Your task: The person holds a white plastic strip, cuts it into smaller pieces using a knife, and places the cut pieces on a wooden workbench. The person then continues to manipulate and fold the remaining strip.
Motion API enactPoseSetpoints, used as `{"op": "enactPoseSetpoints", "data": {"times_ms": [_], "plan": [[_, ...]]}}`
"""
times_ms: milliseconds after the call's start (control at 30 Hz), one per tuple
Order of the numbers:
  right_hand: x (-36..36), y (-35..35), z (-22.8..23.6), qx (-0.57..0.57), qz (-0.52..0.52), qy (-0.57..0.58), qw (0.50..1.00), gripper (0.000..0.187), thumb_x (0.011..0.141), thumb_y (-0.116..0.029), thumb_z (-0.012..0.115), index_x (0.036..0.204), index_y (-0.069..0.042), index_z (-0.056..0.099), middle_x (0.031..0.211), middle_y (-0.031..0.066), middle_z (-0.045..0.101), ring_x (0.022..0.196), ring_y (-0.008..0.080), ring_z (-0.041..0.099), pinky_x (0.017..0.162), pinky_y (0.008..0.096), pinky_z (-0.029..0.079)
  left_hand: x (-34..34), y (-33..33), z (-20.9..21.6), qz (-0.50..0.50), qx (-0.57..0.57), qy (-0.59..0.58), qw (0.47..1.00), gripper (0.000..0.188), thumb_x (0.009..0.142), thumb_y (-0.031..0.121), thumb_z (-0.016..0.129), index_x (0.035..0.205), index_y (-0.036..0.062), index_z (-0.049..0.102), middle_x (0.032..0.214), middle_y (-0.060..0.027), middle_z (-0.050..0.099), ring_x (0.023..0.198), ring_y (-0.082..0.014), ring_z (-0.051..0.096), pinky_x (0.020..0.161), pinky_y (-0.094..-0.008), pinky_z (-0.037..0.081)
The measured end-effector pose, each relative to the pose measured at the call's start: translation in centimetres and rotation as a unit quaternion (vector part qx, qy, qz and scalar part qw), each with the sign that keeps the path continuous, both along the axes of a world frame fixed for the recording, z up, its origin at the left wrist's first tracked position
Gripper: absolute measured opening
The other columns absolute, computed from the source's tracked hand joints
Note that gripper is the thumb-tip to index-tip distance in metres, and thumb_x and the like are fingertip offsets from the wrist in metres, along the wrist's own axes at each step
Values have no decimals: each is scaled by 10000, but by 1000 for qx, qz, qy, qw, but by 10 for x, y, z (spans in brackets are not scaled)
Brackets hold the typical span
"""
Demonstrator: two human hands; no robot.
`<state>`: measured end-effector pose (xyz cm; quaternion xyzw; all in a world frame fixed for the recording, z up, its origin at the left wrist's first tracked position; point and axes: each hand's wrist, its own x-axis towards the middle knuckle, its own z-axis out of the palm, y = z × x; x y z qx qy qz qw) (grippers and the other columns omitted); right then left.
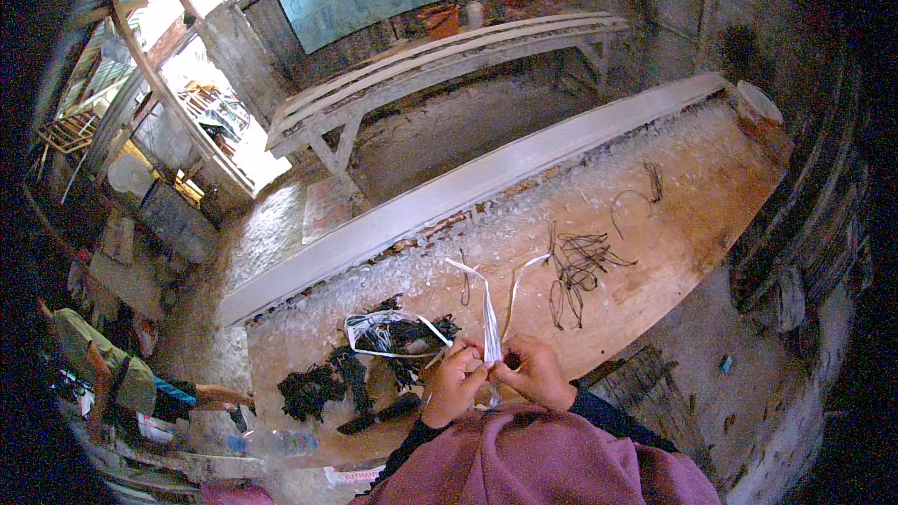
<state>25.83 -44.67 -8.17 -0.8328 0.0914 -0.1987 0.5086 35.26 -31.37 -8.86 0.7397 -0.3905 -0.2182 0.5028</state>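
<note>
My left hand [456, 379] and my right hand [536, 372] are close together just above my lap, both pinching a white strip [490, 318] that rises between them and splits into thin ends. The strip's lower end is hidden between my fingers. A heap of dark strands with a white band [398, 334] lies on the wooden worktable [692, 196] just left of my left hand. A loose bunch of thin dark strands [578, 266] lies on the table beyond my right hand.
More dark clumps [313, 388] lie at the table's left end. A long pale beam [486, 182] runs along the table's far edge. A wooden bench [440, 61] stands further back. Another person [112, 369] sits low at the left. A plastic bottle [276, 442] lies nearby.
</note>
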Motion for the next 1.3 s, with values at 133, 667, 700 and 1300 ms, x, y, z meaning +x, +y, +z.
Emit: {"op": "enactPoseSetpoints", "data": {"times_ms": [133,667,700,1300], "plan": [[1,0,-3,-13,-35,15,999,219,729,-215,636,738,-4,576,635,122,565,579,228,542,509,348,399,-3,3,-3,-28,-46,6,999,171,834,132,520,940,7,570,944,-62,500,884,-149,501,753,-263,431],[5,-62,-118,-67,-75,228,968,259,674,-280,612,700,-23,613,666,158,600,627,303,588,577,386,452,55,110,63,368,-547,272,701,139,884,240,464,851,105,469,637,4,461,441,-97,390,387,-229,355],[7,-62,-122,-62,-95,222,968,255,672,-276,611,709,-23,615,673,160,601,631,308,587,581,390,452,56,117,66,386,-524,186,736,138,884,242,468,849,109,465,623,14,439,425,-82,361,358,-207,315],[18,-53,-65,260,-18,56,964,466,852,-375,494,1214,-87,435,979,82,563,774,171,576,670,306,472,22,53,52,61,49,56,995,221,855,172,522,1022,27,528,802,-6,537,716,-89,497,649,-230,430]]}}
